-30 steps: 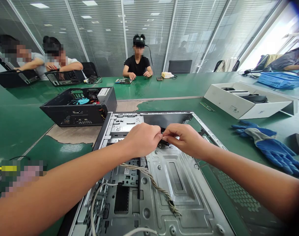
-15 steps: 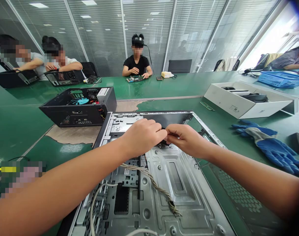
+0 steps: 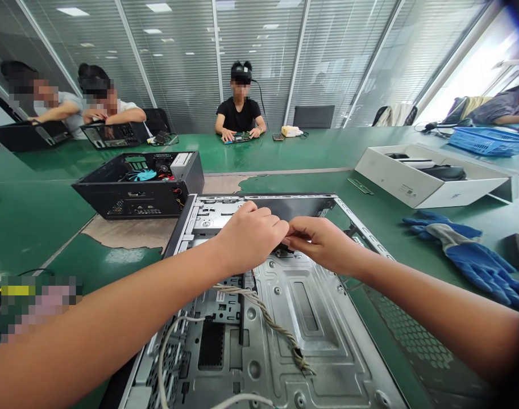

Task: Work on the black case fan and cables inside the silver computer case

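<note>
An open metal computer case [image 3: 319, 352] lies flat in front of me. Over its far part my left hand [image 3: 253, 236] and my right hand [image 3: 323, 241] meet, fingertips together. Both hands are closed in a pinch; a small dark part [image 3: 281, 248] shows just below the fingertips, and whatever they grip is mostly hidden. A twisted beige cable bundle [image 3: 271, 321] runs across the case floor beneath my left wrist. Along the left side a pale grey cable [image 3: 162, 355] loops near a drive bracket [image 3: 227, 309].
A second black computer case [image 3: 144, 199] stands at the back left. To the right are a white box [image 3: 416, 190] with dark items, blue gloves [image 3: 476, 255], a dark block [image 3: 516, 251] and a small green circuit board [image 3: 360, 186]. Several people sit round the green table [image 3: 259, 161].
My hands stay together at nearly the same spot, with the fingers slightly shifted. Across the table, the person in black has lowered a hand onto the circuit board.
</note>
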Demonstrator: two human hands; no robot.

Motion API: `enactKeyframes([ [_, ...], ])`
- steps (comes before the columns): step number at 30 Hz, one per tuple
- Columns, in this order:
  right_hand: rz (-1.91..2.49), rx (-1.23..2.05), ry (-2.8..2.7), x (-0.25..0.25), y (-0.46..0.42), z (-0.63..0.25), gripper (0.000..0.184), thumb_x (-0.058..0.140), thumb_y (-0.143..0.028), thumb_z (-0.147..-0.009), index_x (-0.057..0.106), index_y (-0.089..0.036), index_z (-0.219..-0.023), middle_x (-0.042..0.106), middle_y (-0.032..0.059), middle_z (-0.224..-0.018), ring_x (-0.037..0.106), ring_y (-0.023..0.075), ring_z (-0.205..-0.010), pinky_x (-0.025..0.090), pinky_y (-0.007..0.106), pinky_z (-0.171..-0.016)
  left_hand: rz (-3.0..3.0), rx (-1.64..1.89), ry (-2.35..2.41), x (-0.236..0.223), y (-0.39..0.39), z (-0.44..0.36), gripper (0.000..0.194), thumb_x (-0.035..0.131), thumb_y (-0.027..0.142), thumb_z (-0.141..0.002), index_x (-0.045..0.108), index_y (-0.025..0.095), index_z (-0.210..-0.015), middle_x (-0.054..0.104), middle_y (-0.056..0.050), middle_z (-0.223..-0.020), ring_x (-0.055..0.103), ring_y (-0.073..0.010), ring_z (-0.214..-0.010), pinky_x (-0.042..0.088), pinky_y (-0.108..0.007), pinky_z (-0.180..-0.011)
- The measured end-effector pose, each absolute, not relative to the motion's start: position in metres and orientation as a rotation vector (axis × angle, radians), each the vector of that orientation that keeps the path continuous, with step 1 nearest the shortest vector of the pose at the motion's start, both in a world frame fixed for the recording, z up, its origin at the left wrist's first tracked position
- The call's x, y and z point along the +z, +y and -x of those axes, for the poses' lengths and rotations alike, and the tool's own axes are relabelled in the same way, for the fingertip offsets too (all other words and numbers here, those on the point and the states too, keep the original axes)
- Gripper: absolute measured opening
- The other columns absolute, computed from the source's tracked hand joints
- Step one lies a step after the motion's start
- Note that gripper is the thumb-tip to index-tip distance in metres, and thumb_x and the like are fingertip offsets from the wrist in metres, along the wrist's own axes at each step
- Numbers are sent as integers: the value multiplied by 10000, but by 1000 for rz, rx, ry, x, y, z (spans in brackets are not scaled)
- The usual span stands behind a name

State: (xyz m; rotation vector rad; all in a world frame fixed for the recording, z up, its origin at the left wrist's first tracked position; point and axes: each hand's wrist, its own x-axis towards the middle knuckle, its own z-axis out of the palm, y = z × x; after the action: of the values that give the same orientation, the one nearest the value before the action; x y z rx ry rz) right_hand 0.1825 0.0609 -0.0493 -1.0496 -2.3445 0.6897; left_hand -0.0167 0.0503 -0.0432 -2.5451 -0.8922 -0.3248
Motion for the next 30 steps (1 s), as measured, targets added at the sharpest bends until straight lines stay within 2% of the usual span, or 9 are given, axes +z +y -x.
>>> enactKeyframes([
  [6, 1120, 730, -2362, -49, 62, -184, 160, 523, -283, -853, 615, -196, -756, 593, -3, -669, 476, 129, -614, 371, 270, -587, 2556, -324, -929, -44, 51, 17, 209, 434, 163, -952, 581, 176, -804, 635, -26, -736, 522, -182, -731, 267, -340, -685],
  [12, 1099, 727, -2368, -51, 63, -185, 183, 529, -277, -841, 578, -196, -685, 585, -8, -657, 461, 122, -609, 356, 267, -579, 2574, -353, -923, -40, 50, 16, 236, 432, 183, -963, 605, 185, -802, 642, -32, -770, 530, -198, -805, 283, -344, -699],
  [16, 1120, 726, -2327, -53, 63, -185, 180, 550, -309, -843, 615, -193, -722, 593, -6, -656, 468, 125, -601, 367, 270, -577, 2632, -312, -1065, -37, 47, 14, 239, 430, 209, -956, 621, 173, -816, 658, -45, -775, 542, -204, -810, 310, -343, -702],
  [21, 1105, 693, -2310, -54, 63, -185, 161, 569, -298, -839, 649, -197, -743, 612, 1, -663, 498, 129, -611, 384, 276, -594, 2791, -373, -1426, -37, 47, 12, 278, 425, 275, -950, 639, 181, -801, 653, -41, -715, 535, -174, -690, 328, -317, -633],
  [25, 1068, 700, -2330, -52, 64, -184, 148, 556, -263, -839, 666, -200, -763, 642, 12, -697, 535, 137, -644, 400, 279, -624, 2932, -503, -1725, -40, 49, 14, 207, 474, 266, -914, 639, 193, -813, 658, -5, -700, 504, -129, -595, 315, -276, -556],
  [30, 1061, 751, -2368, -52, 65, -183, 195, 491, -254, -867, 653, -198, -776, 628, 3, -691, 518, 132, -630, 399, 273, -619, 2869, -385, -1289, -35, 52, 19, 182, 507, 258, -937, 658, 184, -867, 678, -23, -791, 577, -169, -765, 374, -314, -703],
])
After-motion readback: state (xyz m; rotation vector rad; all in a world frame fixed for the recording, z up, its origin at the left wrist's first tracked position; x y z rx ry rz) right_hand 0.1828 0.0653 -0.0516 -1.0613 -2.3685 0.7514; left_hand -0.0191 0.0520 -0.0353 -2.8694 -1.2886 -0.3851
